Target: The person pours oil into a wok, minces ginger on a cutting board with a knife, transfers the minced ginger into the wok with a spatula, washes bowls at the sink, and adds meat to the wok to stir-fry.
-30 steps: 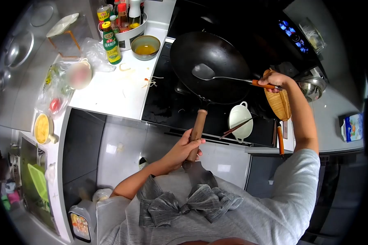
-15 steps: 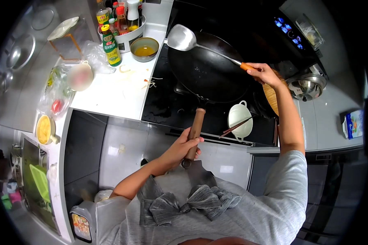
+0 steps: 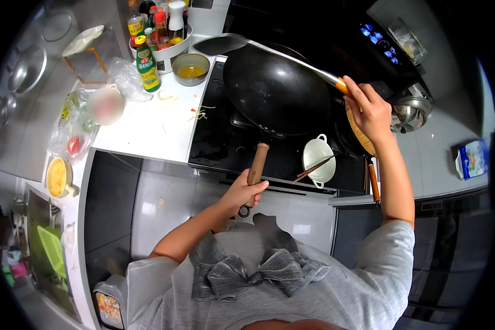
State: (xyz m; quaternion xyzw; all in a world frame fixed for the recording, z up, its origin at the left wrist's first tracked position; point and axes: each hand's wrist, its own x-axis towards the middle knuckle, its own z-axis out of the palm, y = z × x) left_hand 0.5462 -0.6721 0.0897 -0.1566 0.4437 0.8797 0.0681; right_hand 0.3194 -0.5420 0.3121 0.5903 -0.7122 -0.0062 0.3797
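Observation:
My left hand (image 3: 246,190) is wrapped round the brown handle (image 3: 258,160) of a black wok (image 3: 278,93), which sits on the black stove. Up at the right, my right hand (image 3: 368,107) grips the orange end of a metal spatula (image 3: 291,59). Its blade points left, raised over the wok's far left rim, near a bowl of yellowish liquid (image 3: 191,70). No food can be made out in the wok. A white two-handled dish (image 3: 318,157) with dark chopsticks across it stands right of the wok handle.
Sauce bottles (image 3: 147,65) and a bottle tray (image 3: 173,50) stand at the back left. Vegetable scraps lie on the white counter (image 3: 143,129), with a yellow bowl (image 3: 57,177) at its left. Right of the wok are a woven item (image 3: 359,132) and a metal pot (image 3: 410,113).
The spatula has risen out of the wok, its blade swinging left and turning over. My right hand has lifted. The wok and my left hand have shifted slightly left.

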